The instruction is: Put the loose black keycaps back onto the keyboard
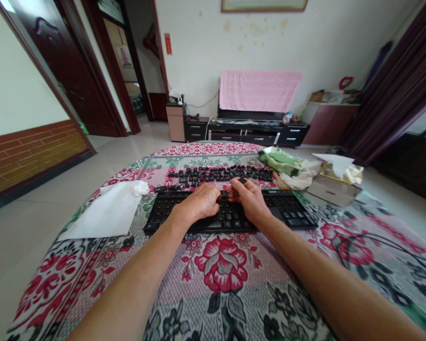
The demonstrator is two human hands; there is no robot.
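A black keyboard [230, 225] lies across the table, many keycaps gone from its left part and keys still seated on its right. My left hand [203, 201] is closed over the middle of the keyboard, and what its fingers pinch is hidden. Beside it, my right hand [247, 196] is closed on a thin tool with a dark end [242, 180], its slim metal part pointing at the keys near my left fingertips. Loose black keycaps [230, 173] are spread in rows behind the keyboard.
A white paper sheet [110, 213] with a crumpled tissue [140, 188] lies left. To the right are a green and white bag [282, 161], an opened box [335, 187] and a black cable [372, 237]. A flowered cloth [223, 265] covers the round table.
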